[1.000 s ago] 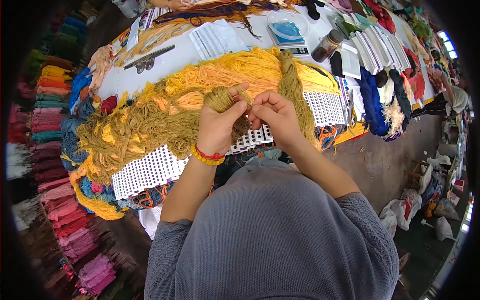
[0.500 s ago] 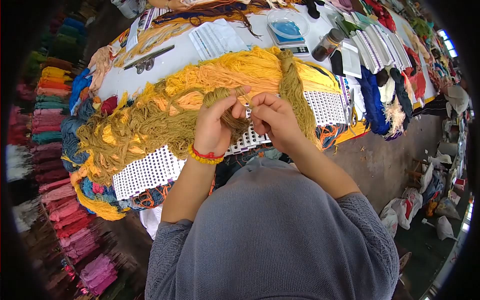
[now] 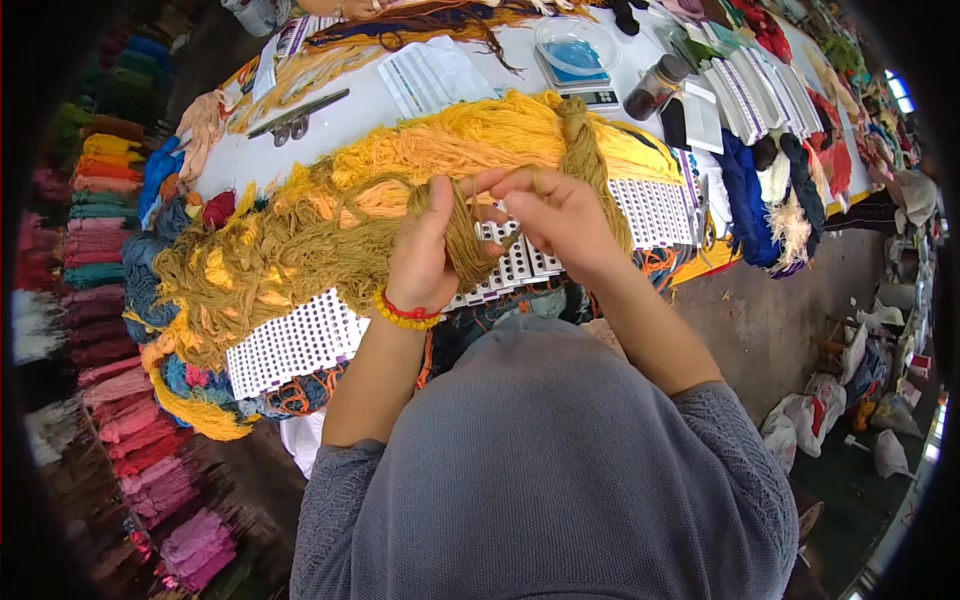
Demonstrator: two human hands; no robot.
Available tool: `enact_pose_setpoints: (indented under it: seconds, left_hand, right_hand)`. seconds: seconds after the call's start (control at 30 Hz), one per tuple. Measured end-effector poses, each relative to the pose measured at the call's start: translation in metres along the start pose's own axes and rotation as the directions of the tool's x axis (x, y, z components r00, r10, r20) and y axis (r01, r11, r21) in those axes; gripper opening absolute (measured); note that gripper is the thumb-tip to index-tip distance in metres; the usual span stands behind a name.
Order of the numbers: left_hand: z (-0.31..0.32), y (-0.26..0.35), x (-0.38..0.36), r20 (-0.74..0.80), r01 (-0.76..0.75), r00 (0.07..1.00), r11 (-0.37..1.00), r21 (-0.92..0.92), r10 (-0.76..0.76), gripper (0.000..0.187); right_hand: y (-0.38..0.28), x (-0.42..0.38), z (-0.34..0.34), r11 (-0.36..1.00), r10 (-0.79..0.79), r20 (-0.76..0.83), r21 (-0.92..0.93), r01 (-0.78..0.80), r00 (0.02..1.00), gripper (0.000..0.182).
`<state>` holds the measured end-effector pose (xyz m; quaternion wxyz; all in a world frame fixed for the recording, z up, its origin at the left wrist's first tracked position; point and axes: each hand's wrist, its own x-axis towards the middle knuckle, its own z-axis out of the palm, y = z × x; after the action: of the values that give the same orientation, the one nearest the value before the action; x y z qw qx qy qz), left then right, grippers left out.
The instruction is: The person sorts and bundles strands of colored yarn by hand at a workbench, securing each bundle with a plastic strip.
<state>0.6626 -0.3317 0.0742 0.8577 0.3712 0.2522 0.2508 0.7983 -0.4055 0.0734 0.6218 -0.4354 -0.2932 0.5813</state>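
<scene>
My left hand (image 3: 422,258), with red and yellow bracelets (image 3: 408,314) at its wrist, is closed around a skein of olive yarn (image 3: 463,248), thumb pointing up. Part of the skein hangs below the fingers. Close by on the right, my right hand (image 3: 565,218) has its thumb and forefinger pinched together against the left fingertips, apparently on a strand of olive yarn; the pinch is partly hidden. Under both hands lie white cards punched with rows of holes (image 3: 295,345). Loose olive yarn (image 3: 240,265) spreads leftward, and another olive hank (image 3: 584,150) lies beyond my right hand.
Yellow and orange yarn (image 3: 450,130) is heaped across the table. Farther back are a scale (image 3: 590,97) with a clear bowl (image 3: 575,48), a dark jar (image 3: 656,88), printed paper (image 3: 435,78) and metal shears (image 3: 298,118). Another person's hand (image 3: 358,8) shows at the top.
My right hand has risen slightly and its fingers have shifted up to the left fingertips. My left thumb has straightened upward, and more of the olive skein shows below the fingers.
</scene>
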Motion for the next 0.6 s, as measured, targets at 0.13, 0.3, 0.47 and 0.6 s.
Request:
enact_pose_setpoints:
  seconds: [0.13, 0.3, 0.47, 0.6]
  left_hand:
    - [-0.003, -0.007, 0.000, 0.054, -0.004, 0.999, 0.994, 0.109, -0.002, 0.058]
    - [-0.003, -0.008, -0.001, 0.094, -0.025, 0.996, 0.989, 0.145, 0.012, 0.059]
    - [-0.006, -0.006, -0.001, 0.154, 0.034, 0.987, 0.997, 0.064, -0.044, 0.062]
    - [-0.004, -0.005, -0.003, 0.118, 0.037, 0.992, 0.998, 0.045, -0.042, 0.064]
  right_hand:
    - [0.013, 0.002, 0.008, 0.979, -0.016, -0.070, -0.204, 0.001, 0.997, 0.014]
    - [0.022, 0.002, 0.005, 0.946, 0.008, -0.062, -0.322, -0.027, 0.998, 0.010]
    - [0.027, 0.002, 0.005, 0.969, -0.008, -0.083, -0.247, -0.012, 0.996, 0.010]
    - [0.026, 0.000, 0.008, 0.983, -0.067, -0.104, -0.180, 0.047, 0.992, 0.009]
